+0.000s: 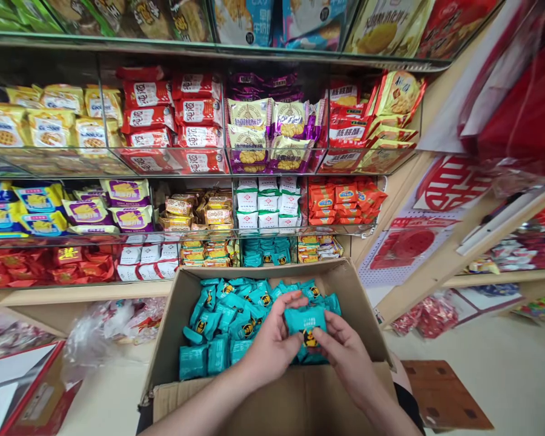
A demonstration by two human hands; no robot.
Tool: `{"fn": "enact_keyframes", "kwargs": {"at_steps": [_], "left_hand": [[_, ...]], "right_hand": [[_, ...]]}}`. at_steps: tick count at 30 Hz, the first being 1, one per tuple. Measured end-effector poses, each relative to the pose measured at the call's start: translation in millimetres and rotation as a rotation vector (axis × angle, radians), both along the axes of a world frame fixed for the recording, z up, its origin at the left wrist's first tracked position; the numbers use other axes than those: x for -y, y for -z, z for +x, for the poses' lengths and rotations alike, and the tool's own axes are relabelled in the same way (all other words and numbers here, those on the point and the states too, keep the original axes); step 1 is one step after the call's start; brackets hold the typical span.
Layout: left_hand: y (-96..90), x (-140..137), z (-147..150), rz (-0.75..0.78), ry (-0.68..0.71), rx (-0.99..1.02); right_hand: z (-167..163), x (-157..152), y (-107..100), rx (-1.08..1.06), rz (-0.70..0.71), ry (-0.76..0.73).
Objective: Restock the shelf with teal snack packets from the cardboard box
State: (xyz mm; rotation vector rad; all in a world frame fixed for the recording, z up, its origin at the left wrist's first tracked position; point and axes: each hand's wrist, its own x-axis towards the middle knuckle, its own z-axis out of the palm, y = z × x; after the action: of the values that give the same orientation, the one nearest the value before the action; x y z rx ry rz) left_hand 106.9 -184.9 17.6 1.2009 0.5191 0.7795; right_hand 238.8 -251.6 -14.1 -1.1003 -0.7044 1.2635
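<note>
Between both hands I hold one teal snack packet (306,320) with a dark and yellow picture on its front. My left hand (275,339) grips its left side, thumb along the lower edge. My right hand (345,345) pinches the right side, its thumb pressed on the front. Directly beneath is an open cardboard box (163,339), its near flap folded toward me. Many more teal packets (227,315) lie loosely piled inside it. On the lowest shelf behind the box, similar teal packets (267,251) are stacked in one compartment.
Shelves with clear dividers (272,172) hold rows of wrapped snacks. Yellow packets (324,249) and white packets (148,254) flank the teal compartment. A plastic bag (95,339) lies left of the box, and a brown board (442,393) lies on the floor at right.
</note>
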Motion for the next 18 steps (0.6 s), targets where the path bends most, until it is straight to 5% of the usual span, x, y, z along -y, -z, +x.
{"fn": "enact_keyframes", "kwargs": {"at_steps": [4,7,12,15,18], "left_hand": [[15.0,5.5,-9.0,0.172,0.021,-0.186],[11.8,-6.5,-25.5,0.481,0.043,-0.388],[-16.7,-93.3,-78.5,1.116,-0.206,-0.776],[-24.8,-157.3,-112.1,1.103,-0.319,-1.07],[-19.7,-192.1,-130.7,0.946,-0.207,-1.27]], "right_hand": [[-2.8,-2.0,6.1,0.189,0.042,-0.052],[4.7,-4.9,11.2,0.307,0.047,-0.141],[39.8,-34.8,-5.3,0.552,0.123,0.066],[58.6,-68.6,-29.1,0.739,0.239,0.178],[65.6,-104.4,-47.8,1.096,0.295,0.143]]}}
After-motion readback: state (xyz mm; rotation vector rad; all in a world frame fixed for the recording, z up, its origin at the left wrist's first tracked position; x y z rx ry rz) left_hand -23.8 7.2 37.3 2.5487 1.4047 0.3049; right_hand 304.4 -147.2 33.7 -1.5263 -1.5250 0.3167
